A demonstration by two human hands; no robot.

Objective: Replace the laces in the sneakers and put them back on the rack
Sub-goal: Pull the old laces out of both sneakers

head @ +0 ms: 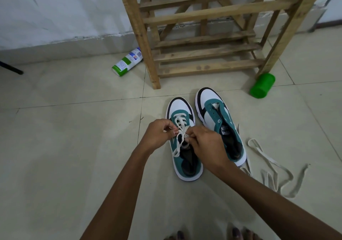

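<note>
Left hand, right hand: each grip pinches cream flat lace over left teal-and-white sneaker on tiled floor | risk: uneven pull slips knot loose | right sneaker unlaced beside it

Soft, even, cool light, moderately bright; faint diffuse shadows on the pale glossy tiled floor; wide-angle bowing of the light wooden slatted rack; slight softness at frame edges.

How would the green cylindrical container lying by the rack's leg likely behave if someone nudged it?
The green container lies on its side on smooth tile, so it would probably roll. It looks like plastic, likely light. The rack leg beside it may stop it rolling that way.
</note>
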